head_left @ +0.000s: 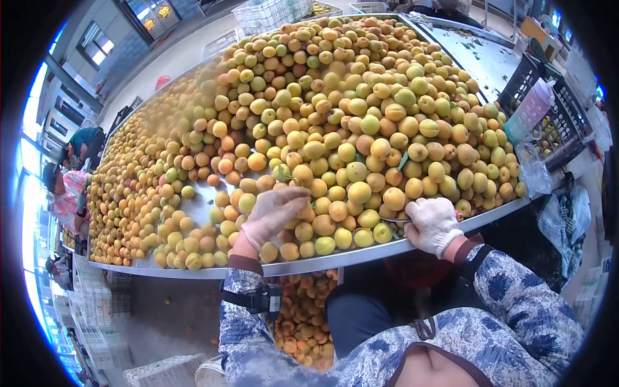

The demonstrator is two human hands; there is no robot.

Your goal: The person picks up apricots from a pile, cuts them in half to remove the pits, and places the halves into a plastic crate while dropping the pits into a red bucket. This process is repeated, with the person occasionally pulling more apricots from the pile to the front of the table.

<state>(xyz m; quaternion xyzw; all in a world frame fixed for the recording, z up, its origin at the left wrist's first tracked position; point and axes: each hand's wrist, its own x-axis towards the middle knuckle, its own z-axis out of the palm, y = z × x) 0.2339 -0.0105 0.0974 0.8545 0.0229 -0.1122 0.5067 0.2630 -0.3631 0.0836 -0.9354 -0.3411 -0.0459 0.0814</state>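
A broad heap of yellow-orange apricots (pixel 358 192) covers the metal table in front of me. My left hand (pixel 274 214), in a pale glove, is over the near part of the heap. Its fingers reach to the right, slightly bent and apart, against the fruit; no apricot shows within them. At the table's near edge, my right hand (pixel 431 224) is closed in a white knitted glove. A thin metal piece (pixel 396 220) sticks out from its left side among the apricots; most of it is hidden by the fist. A small red bit shows just right of that hand.
The table's metal rim (pixel 361 256) runs close to my body. Below it lie more apricots (pixel 308 322) in a container. A bottle (pixel 532 109) and black crate (pixel 561 106) stand at right, white crates (pixel 267 14) behind. People (pixel 68 193) are at far left.
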